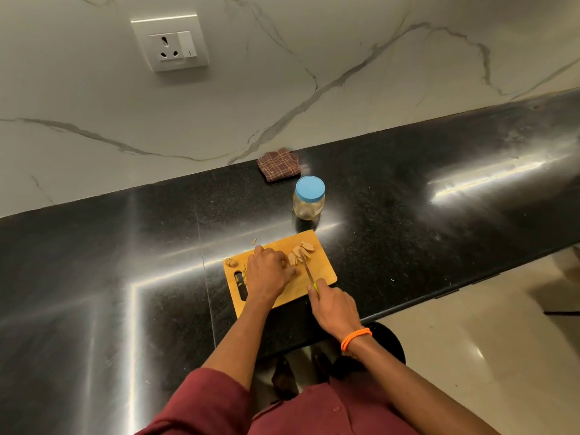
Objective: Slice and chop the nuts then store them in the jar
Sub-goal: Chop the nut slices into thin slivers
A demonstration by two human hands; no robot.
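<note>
Right hand (334, 304) fingers grip a green-handled knife (309, 274); left hand (268, 271) fingers curl on tan nuts (299, 254) on the wooden cutting board (323, 271) near the glossy black desk (439, 221) edge, blue-lidded glass jar (309, 197) at 12 o'clock.

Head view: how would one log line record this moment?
right hand grips knife | left hand steadies nuts | wooden cutting board | blue-lidded jar closed

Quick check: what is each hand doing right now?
Left hand: fingers curled, holding nuts down on the board.
Right hand: gripping the knife.
</note>
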